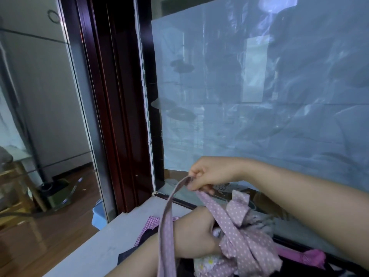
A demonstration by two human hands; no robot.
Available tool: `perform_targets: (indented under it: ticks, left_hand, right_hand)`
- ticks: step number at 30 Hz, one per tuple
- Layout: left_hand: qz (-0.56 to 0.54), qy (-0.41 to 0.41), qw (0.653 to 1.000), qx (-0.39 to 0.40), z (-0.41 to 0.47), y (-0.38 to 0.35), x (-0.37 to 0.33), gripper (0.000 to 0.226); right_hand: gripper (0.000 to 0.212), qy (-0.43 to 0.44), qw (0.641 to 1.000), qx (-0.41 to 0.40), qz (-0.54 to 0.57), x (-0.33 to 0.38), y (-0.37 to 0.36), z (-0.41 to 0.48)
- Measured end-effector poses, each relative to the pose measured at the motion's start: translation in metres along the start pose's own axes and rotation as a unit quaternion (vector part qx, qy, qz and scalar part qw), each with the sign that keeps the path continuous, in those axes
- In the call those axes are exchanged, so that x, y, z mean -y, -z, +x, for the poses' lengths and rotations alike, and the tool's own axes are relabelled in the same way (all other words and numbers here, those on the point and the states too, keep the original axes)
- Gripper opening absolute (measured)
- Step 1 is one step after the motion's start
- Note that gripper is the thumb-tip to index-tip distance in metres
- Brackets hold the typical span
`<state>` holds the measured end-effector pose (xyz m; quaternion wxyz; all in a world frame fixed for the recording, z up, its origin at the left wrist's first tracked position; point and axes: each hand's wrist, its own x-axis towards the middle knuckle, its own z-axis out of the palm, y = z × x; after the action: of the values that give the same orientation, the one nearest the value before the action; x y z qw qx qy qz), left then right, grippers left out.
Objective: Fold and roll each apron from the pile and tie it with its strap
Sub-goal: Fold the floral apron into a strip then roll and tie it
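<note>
A pink apron with white polka dots lies bunched in a roll at the lower right, on top of other fabric. My left hand grips the roll from its left side. My right hand is raised above it and pinches the apron's pink strap. One part of the strap runs taut from those fingers down to the roll, the other hangs in a long loop over my left wrist toward the bottom edge. A knotted strap end sticks up from the roll.
More aprons lie under the roll: a pink checked one, a dark one and a magenta piece. They rest on a pale ledge against a large window with a dark red frame. Wooden floor lies below left.
</note>
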<state>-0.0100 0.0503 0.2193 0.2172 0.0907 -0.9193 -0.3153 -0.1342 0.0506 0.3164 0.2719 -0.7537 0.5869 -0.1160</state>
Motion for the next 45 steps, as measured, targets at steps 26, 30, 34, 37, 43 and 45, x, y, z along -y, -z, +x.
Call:
perform_targets:
  ticks: [26, 30, 34, 37, 43, 45]
  left_hand:
    - [-0.466, 0.097, 0.826, -0.302, 0.004, 0.038, 0.002, 0.016]
    - [-0.393, 0.138, 0.837, -0.354, 0.002, 0.026, 0.015, 0.039]
    - [-0.342, 0.14, 0.835, -0.408, 0.003, 0.015, 0.017, 0.034]
    - [-0.243, 0.126, 0.875, -0.399, 0.003, 0.002, 0.01, 0.026]
    - [-0.102, 0.093, 0.958, -0.25, -0.014, -0.003, 0.013, 0.041]
    - [-0.054, 0.128, 0.975, -0.175, -0.022, 0.016, 0.016, 0.052]
  right_hand:
    - [0.015, 0.088, 0.468, -0.285, 0.832, -0.074, -0.071, -0.016]
    - [0.056, 0.147, 0.624, -0.258, 0.723, -0.065, -0.075, -0.018]
    - [0.102, 0.086, 0.753, -0.273, 0.593, -0.06, -0.087, -0.011]
    - [0.079, 0.011, 0.785, -0.267, 0.559, -0.061, -0.085, -0.007]
    - [0.038, 0.003, 0.74, -0.292, 0.606, -0.071, -0.078, -0.016]
    - [0.028, -0.007, 0.747, -0.298, 0.594, -0.077, -0.077, -0.02]
